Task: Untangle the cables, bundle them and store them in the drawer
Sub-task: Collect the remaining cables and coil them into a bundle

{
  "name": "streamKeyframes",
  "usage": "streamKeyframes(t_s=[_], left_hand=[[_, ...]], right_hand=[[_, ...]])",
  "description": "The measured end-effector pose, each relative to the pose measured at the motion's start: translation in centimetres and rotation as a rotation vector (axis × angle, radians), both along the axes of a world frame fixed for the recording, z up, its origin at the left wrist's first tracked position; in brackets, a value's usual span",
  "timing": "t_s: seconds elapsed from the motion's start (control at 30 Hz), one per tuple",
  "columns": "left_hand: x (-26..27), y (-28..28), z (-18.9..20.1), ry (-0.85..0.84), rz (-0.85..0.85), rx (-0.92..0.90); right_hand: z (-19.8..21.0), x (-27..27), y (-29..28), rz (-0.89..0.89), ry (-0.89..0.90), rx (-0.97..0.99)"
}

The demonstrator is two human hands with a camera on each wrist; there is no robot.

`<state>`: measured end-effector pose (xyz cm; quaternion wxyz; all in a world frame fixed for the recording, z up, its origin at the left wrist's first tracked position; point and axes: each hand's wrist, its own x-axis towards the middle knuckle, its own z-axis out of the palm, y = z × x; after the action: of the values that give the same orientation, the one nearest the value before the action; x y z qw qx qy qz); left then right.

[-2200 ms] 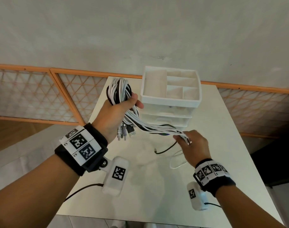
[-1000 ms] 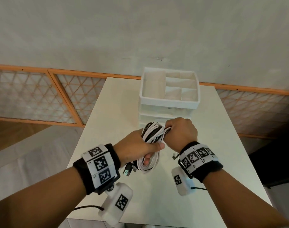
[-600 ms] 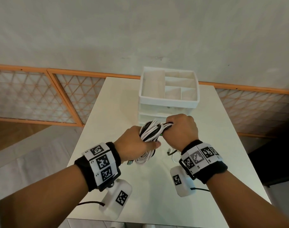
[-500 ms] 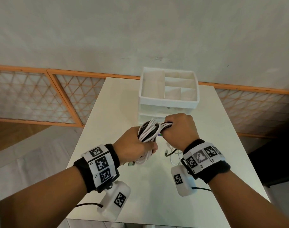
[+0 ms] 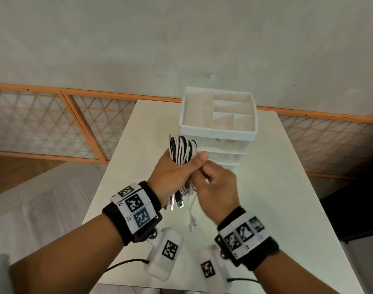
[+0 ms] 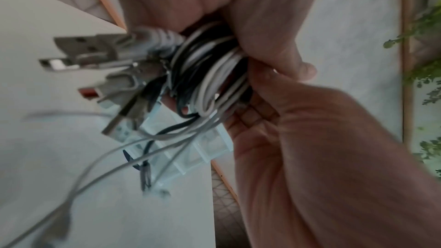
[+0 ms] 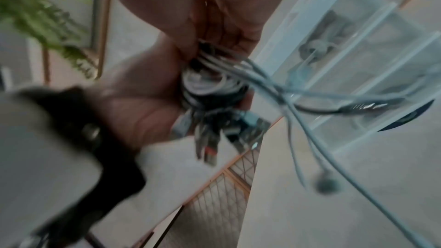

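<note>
A coil of white and black cables (image 5: 182, 150) stands upright in my left hand (image 5: 181, 169), thumb pressed across it, in front of the white drawer unit (image 5: 218, 132). USB plugs (image 5: 175, 203) and one white cable end (image 5: 192, 221) dangle below the fist. My right hand (image 5: 211, 177) is curled against the coil's near right side and pinches loose strands. The left wrist view shows the coil (image 6: 210, 67) and plugs (image 6: 90, 48) in the fist. In the blurred right wrist view, loose strands (image 7: 298, 101) run from the coil (image 7: 210, 86) past the drawers (image 7: 358, 63).
The drawer unit has an open compartment tray on top and shut clear drawers below; it stands at the far middle of the white table (image 5: 276, 209). Orange-framed lattice panels (image 5: 54, 124) line the wall behind. The table edges drop off left, right and near me.
The coil has been turned upright and lifted slightly toward the drawers in my left hand. My right hand has come off the coil's top and now sits at its near right side.
</note>
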<state>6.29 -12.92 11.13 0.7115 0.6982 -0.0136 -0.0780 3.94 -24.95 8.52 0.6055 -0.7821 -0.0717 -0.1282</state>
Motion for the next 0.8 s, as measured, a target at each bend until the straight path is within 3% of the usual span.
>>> streamKeyframes(t_s=[0.1,0.23,0.47,0.67,0.8], left_hand=[[0.2,-0.3,-0.1,0.046,0.087,-0.057],[0.7,0.2,0.1,0.005,0.145,-0.006],[0.9,0.0,0.8,-0.024,0.059,0.000],[0.3,-0.5,0.4,0.050,0.166,-0.098],[0.4,-0.4,0.0,0.098,0.246,-0.076]], right_hand=[[-0.7,-0.7,0.9,0.015,-0.086,-0.077],[-0.4,-0.2,-0.3,0.106,0.009,0.003],[-0.3,0.1,-0.5,0.070,-0.161,-0.176],[-1.6,0.0,-0.2,0.077,-0.210,-0.281],[-1.5,-0.4,-0.4,0.177,-0.188,-0.386]])
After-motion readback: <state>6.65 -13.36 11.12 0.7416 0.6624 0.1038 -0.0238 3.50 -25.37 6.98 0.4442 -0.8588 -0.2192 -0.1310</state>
